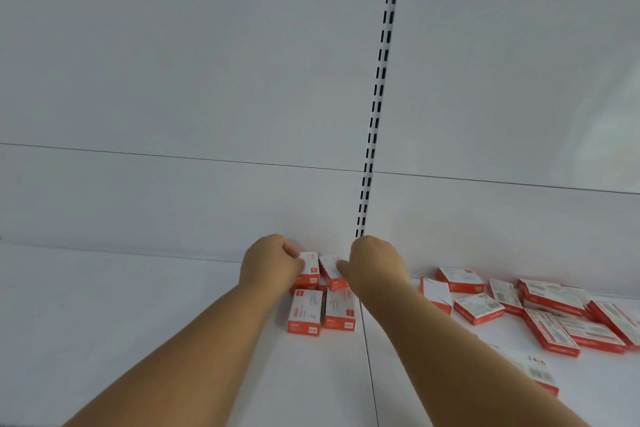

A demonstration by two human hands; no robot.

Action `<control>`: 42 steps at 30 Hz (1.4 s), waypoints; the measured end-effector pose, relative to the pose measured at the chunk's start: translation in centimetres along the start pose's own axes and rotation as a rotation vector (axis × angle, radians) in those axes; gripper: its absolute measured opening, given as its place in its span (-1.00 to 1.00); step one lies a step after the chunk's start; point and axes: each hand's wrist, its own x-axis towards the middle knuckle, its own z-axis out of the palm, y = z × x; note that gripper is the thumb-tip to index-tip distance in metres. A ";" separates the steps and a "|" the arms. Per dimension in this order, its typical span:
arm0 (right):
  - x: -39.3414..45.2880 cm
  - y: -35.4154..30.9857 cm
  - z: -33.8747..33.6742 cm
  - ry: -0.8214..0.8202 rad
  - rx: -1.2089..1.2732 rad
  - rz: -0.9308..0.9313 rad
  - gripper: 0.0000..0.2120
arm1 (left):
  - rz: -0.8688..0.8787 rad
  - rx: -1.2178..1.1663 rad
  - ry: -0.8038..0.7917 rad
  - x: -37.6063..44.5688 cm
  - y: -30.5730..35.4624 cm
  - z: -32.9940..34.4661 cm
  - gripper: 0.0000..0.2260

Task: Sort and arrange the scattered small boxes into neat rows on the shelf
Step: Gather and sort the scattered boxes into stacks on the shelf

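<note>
both hands reach to the back of the white shelf [138, 305]. the left hand [273, 262] has its fingers curled against the left end of the back-left box [309, 269], gripping it. the right hand [375, 265] rests its thumb on the tilted back-right box [332, 272]; i cannot tell how its other fingers lie. two front boxes [322, 310] lie side by side just before these, four in all. to the right lies a scattered pile of boxes [540, 308], about ten.

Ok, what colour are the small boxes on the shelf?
The small boxes are white on top with red-orange sides and end bands; the head view shows it best.
</note>
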 end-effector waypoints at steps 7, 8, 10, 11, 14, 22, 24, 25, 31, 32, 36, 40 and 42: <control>-2.9 0.6 -1.3 0.155 0.269 0.021 -0.75 | 0.277 0.064 -0.037 -1.9 1.5 -0.3 -0.87; -3.6 1.4 -1.9 0.195 0.273 0.023 -0.76 | 0.341 0.086 -0.097 -2.3 2.0 -0.3 -0.88; -5.1 3.3 -2.8 0.273 0.309 0.041 -0.76 | 0.449 0.101 -0.207 -3.4 3.3 0.0 -0.87; -5.8 4.4 -3.2 0.310 0.326 0.047 -0.76 | 0.483 0.096 -0.243 -4.0 4.0 0.2 -0.87; -7.6 6.9 -4.2 0.349 0.327 0.065 -0.77 | 0.542 0.072 -0.313 -5.9 5.6 1.1 -0.82; -10.3 11.6 -4.8 0.344 0.287 0.120 -0.86 | 0.676 0.070 -0.453 -10.0 8.8 4.4 -0.83; -10.6 13.8 -5.4 0.358 0.259 0.149 -0.90 | 0.678 0.071 -0.457 -10.2 10.0 5.4 -0.83; -10.7 15.1 -5.7 0.359 0.245 0.162 -0.92 | 0.676 0.069 -0.458 -10.2 10.6 5.9 -0.82; -10.5 21.7 -6.2 0.240 0.025 0.272 -0.82 | 0.658 0.111 -0.486 -10.2 14.5 10.2 -0.88; -10.2 22.5 -6.1 0.205 -0.043 0.291 -0.70 | 0.648 0.130 -0.478 -10.1 15.1 11.0 -0.88; -8.9 24.7 -6.0 0.090 -0.175 0.273 -0.49 | 0.554 0.182 -0.442 -9.7 17.2 13.7 -0.86; -8.4 26.3 -6.9 0.225 0.055 0.161 -0.75 | 0.461 0.218 -0.403 -9.9 19.2 16.4 -0.85; -8.1 27.3 -7.3 0.348 0.185 0.023 -0.77 | 0.323 0.053 -0.430 -10.2 20.5 17.3 -0.74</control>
